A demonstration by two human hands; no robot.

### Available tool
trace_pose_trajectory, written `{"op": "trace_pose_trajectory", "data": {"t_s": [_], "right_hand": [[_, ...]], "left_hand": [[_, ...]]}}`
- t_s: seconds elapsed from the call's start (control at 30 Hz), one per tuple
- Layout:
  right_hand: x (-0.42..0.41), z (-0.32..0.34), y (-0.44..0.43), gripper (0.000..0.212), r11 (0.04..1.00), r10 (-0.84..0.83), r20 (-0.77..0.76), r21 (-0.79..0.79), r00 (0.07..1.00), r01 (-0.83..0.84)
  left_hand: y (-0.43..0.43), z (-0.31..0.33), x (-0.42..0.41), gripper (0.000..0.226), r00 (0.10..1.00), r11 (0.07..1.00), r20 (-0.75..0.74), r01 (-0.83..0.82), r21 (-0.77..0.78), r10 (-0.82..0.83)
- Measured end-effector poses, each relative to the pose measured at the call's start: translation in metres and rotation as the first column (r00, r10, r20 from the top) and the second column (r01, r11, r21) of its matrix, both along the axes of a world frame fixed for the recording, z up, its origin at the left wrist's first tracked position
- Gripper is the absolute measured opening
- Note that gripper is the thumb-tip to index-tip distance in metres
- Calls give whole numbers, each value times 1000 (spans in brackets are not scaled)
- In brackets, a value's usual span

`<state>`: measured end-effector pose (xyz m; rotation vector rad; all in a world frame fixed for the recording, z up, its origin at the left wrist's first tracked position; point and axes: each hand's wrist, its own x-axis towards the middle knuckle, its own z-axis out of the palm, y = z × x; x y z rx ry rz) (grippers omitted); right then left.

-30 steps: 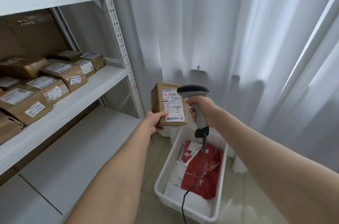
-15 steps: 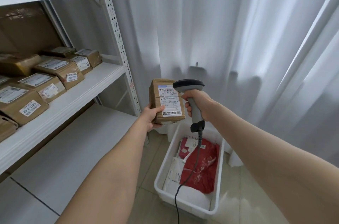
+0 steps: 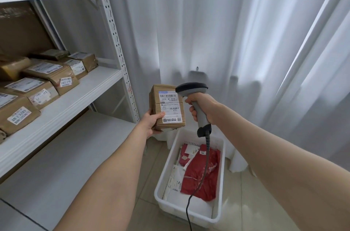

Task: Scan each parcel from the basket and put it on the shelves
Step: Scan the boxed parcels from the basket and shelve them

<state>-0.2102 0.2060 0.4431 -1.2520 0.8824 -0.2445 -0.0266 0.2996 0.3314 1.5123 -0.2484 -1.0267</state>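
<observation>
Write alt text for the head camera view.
The left hand holds a labelled box beside the scanner gripped by the right hand, above a white basket holding a red parcel. More boxes lie on the shelf at left.

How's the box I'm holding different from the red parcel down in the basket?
The cardboard box is brown and rigid; the red parcel is a soft, wrinkled bag. The cardboard box is held upright in the left hand; the red parcel lies flat in the white basket. Both carry white labels.

Shelf parcel sticker (image 3: 19, 115) reads "BD 2-3205".
</observation>
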Motion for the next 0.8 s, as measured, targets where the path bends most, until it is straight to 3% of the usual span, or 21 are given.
{"op": "trace_pose_trajectory", "data": {"t_s": [0.33,0.57,0.8], "right_hand": [[9,-9,3,9,997,-18,73,72,997,13],[43,-22,24,14,984,-160,118,103,980,148],[86,-15,78,40,990,21,181,136,983,-46]], "left_hand": [[7,5,7,43,1000,1000,23,2,-8,-2],[51,32,22,59,987,989,56,-150,4,149],[127,72,26,66,944,950,124,-311,30,305]]}}
